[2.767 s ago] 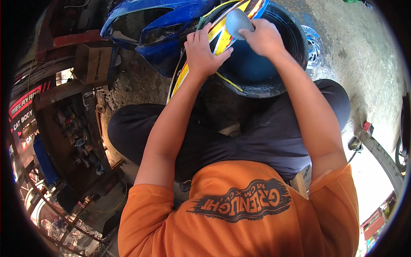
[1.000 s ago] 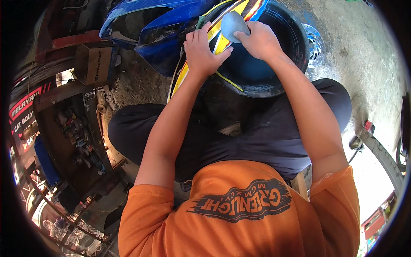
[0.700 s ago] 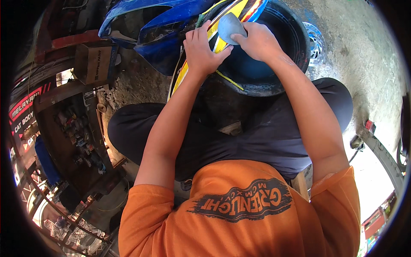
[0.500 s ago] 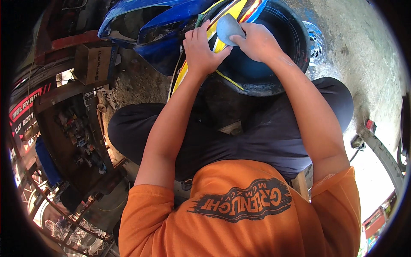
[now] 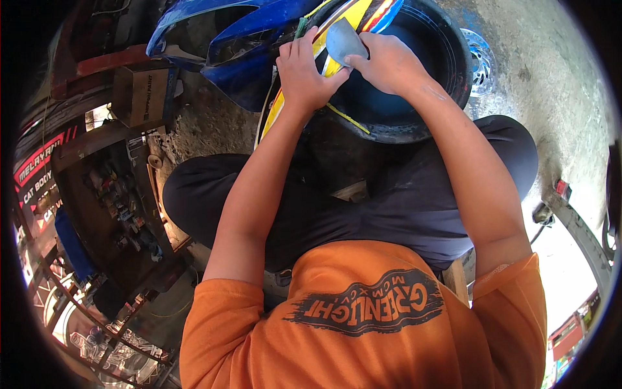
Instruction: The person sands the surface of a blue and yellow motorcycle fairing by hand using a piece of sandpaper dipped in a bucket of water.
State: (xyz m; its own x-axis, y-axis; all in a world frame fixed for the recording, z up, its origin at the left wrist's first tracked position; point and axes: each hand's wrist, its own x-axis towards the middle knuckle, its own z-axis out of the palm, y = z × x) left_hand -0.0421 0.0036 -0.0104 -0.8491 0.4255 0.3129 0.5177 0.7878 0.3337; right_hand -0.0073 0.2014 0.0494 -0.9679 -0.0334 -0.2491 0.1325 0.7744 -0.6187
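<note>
A long glossy panel [image 5: 355,14], yellow with white, red and blue stripes, lies slantwise over the rim of a black tub [image 5: 459,45]. My left hand [image 5: 306,76] is on the panel's near part, fingers laid along its far edge and thumb stretched toward the right. In my right hand [image 5: 392,65], a small grey sheet that looks like sandpaper [image 5: 345,43] is pinched between thumb and fingers. The sheet rests against the panel's face, just right of my left fingers. My right fingertips are partly hidden behind it.
Blue plastic body panels [image 5: 243,39] lie left of the tub. A metal brake disc [image 5: 481,63] is on the concrete floor at its right. A cardboard box [image 5: 141,97] and a wooden shelf with small items [image 5: 120,201] stand to the left.
My right hand and the grey sheet have shifted very slightly left. My left hand is almost unmoved on the panel.
</note>
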